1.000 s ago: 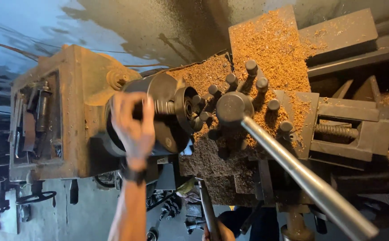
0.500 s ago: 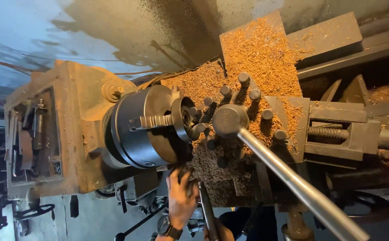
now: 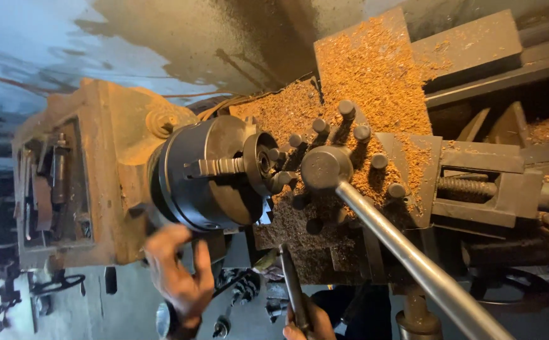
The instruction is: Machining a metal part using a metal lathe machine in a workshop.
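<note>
Over at the left stood the rusty brown cast-iron lathe headstock point(image 3: 98, 170), with the round dark steel chuck point(image 3: 208, 173) bolted beside it. Just below that chuck hovered the left hand point(image 3: 177, 274), fingers spread and holding nothing, blurred. Further right, the right hand point(image 3: 306, 324) was clamped around a thin dark metal rod point(image 3: 292, 283), under the chip-covered tool post point(image 3: 343, 164) and its long grey steel handle point(image 3: 413, 258).

Dark smooth metal chuck point(image 3: 214, 173), rusty rough headstock point(image 3: 107, 170), gritty orange shavings point(image 3: 375, 75) on steel.
</note>
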